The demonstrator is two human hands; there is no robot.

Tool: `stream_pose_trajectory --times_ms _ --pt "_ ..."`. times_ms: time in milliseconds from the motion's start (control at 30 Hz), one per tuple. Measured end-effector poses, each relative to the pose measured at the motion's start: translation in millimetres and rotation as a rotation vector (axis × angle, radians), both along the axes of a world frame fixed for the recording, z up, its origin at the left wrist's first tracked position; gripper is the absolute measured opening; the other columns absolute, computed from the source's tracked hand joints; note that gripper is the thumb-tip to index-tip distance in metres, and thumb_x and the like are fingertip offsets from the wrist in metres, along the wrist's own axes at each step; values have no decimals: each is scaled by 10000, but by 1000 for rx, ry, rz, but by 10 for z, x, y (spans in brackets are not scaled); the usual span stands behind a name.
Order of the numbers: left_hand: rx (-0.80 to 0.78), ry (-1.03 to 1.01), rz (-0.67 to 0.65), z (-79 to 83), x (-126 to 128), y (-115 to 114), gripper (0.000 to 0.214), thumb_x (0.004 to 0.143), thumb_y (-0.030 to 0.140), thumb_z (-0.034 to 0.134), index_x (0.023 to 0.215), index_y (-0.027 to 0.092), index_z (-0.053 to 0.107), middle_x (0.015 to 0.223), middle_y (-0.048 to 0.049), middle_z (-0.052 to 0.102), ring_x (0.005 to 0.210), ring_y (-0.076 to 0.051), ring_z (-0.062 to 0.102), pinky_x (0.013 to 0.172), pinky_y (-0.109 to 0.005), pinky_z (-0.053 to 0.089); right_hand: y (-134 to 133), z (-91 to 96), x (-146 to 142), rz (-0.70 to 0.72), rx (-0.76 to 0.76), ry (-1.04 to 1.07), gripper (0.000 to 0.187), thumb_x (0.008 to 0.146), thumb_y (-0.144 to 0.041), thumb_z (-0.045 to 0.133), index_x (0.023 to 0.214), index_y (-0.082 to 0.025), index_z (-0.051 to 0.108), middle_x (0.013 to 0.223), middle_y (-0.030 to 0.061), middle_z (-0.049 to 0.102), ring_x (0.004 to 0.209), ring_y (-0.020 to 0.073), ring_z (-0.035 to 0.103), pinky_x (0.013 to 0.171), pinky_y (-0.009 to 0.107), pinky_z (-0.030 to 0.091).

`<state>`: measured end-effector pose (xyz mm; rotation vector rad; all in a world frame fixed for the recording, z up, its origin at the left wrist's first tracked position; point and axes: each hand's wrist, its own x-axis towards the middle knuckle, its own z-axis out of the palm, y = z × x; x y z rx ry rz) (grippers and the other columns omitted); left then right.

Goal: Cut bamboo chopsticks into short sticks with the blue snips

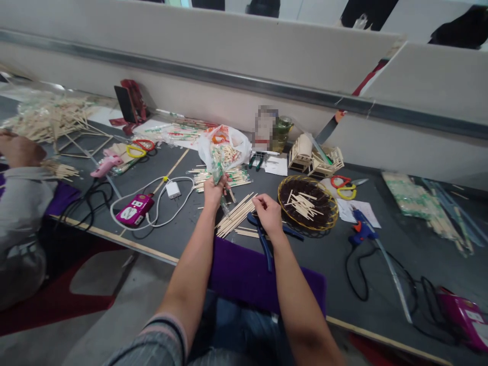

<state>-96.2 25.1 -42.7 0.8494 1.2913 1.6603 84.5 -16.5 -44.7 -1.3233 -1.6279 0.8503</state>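
My left hand (213,191) is closed around a thin clear chopstick wrapper (218,169) with green print, held upright above the table. My right hand (269,212) is closed in a pinch on the end of a wooden stick from the bundle of wooden sticks (234,217) lying between my hands. Blue-handled pliers (263,235) lie just under my right wrist. A round woven basket (308,204) holding short stick pieces sits to the right of that hand.
Another person's hand and grey sleeve (21,178) are at far left by a stick pile. A pink glue gun (104,164), pink power strip (135,209), white charger, blue glue gun (362,229), scissors (343,187), small stick houses (316,158) and wrapped chopstick packs crowd the dark table.
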Motion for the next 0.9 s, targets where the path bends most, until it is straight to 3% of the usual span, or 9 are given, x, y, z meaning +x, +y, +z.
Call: stream_pose_trajectory --times_ms 233,400,600,733,833,900 --pt "-2 163 -107 -126 -33 -20 264 673 411 714 727 155 679 564 -13 628 454 -121 513 378 -212 312 -8 -1 -12 6 -7 -43 280 832 -443 509 736 -201 611 598 -28 534 558 120 463 593 237 374" --pt "-54 348 -206 -222 -15 -21 233 720 395 655 666 168 668 478 18 573 374 -98 413 387 -215 302 -9 -5 -19 21 1 -65 276 827 -439 512 723 -203 609 579 -32 511 548 122 446 585 240 366" --pt "18 425 -197 -77 19 -66 217 702 354 641 592 167 647 558 8 592 560 -131 511 584 -236 401 7 -26 -15 -27 -9 61 299 821 -460 524 755 -189 631 618 -13 559 561 121 482 565 238 395" --pt "51 452 -398 69 40 -135 108 628 276 632 634 184 689 640 1 651 663 -168 565 670 -262 439 60 -40 13 -125 -80 320 389 807 -506 541 953 -167 662 663 -6 581 496 94 449 455 220 362" --pt "50 519 -575 126 55 -187 140 607 225 595 670 184 713 681 -9 679 701 -185 598 686 -269 449 94 6 49 -154 -101 532 486 765 -504 612 1123 -176 635 707 -17 590 454 60 402 398 197 322" --pt "74 575 -660 142 61 -207 138 595 190 579 645 181 707 661 -7 670 682 -179 599 675 -262 449 99 57 71 -149 -93 629 466 749 -488 644 1104 -185 652 684 -32 566 454 49 390 385 181 309"
